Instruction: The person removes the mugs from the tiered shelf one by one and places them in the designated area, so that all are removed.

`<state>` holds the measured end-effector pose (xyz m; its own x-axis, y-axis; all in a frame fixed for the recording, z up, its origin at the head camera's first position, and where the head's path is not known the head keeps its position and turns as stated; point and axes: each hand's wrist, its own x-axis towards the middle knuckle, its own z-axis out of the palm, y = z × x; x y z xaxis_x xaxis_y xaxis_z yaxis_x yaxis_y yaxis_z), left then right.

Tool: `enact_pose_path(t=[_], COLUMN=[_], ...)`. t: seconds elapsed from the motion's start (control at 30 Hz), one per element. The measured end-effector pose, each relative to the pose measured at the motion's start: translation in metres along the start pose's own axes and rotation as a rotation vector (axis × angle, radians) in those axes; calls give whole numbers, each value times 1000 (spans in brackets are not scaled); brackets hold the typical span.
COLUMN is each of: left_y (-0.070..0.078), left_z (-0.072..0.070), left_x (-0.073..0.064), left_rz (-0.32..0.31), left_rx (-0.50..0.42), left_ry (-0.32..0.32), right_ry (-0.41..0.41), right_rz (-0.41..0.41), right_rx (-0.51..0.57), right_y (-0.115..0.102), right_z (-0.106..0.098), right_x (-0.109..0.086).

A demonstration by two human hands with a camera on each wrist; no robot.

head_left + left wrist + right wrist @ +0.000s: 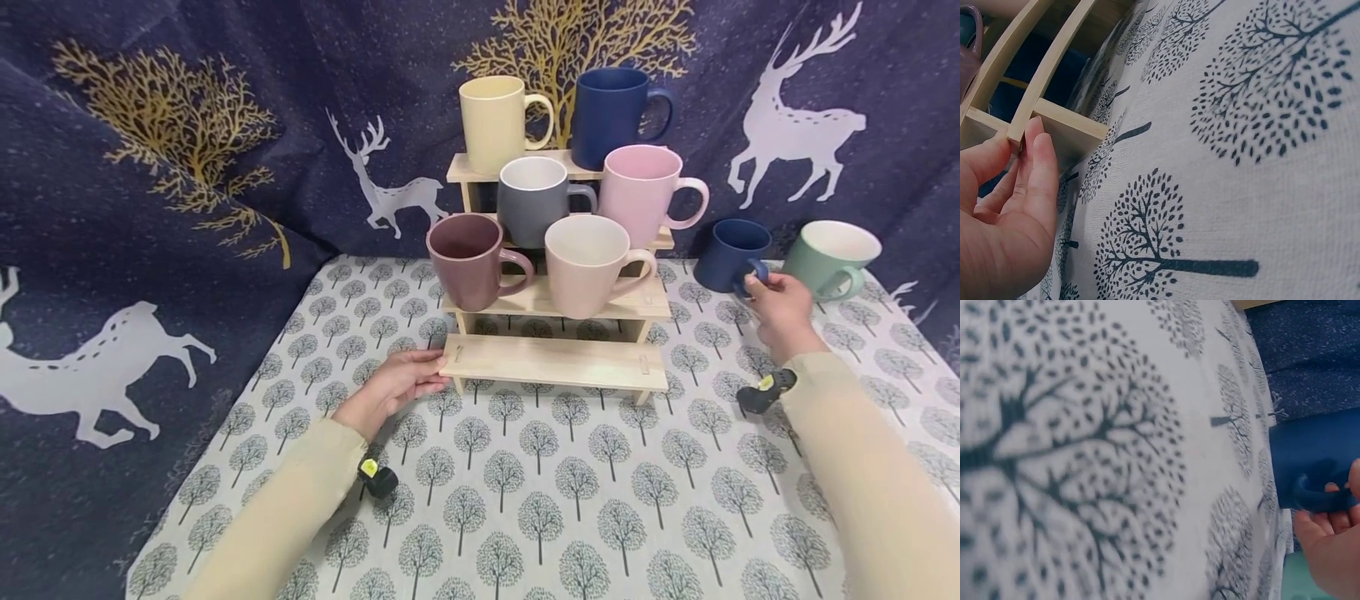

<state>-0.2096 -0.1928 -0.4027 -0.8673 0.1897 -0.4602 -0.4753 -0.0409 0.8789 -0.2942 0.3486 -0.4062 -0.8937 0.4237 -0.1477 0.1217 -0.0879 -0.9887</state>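
Note:
My left hand pinches the left end of the lowest board of a tiered wooden rack. In the left wrist view, the thumb lies on the board's upper side and the fingers curl beneath it. Over at the right, my right hand grips the handle of a dark blue mug, which stands upright beside the rack. The right wrist view shows the fingers around the handle of that blue mug. A green mug with a white inside stands just right of this hand.
On the rack's upper tiers sit a yellow mug, a navy mug, a grey mug, a pink mug, a maroon mug and a pale pink mug. A tree-print cloth covers the table; a dark deer-print curtain hangs behind.

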Motion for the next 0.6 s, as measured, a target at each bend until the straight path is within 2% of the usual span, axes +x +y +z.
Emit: enact_pose_path(t=[0.17, 0.3, 0.4, 0.6], left_y=[0, 0, 0, 0], left_z=[1, 0, 0, 1], left_x=[0, -1, -1, -1], left_rz=[-1, 9, 9, -3], left_rx=[0, 3, 3, -9], left_ry=[-10, -14, -14, -16], right_ry=[-115, -157, -191, -280], right_rz=[8, -6, -51, -91], right_rx=[-43, -271, -414, -152], right_y=[-5, -17, -27, -40], right_z=[-11, -16, -19, -19], right_x=[-5, -15, -25, -47])
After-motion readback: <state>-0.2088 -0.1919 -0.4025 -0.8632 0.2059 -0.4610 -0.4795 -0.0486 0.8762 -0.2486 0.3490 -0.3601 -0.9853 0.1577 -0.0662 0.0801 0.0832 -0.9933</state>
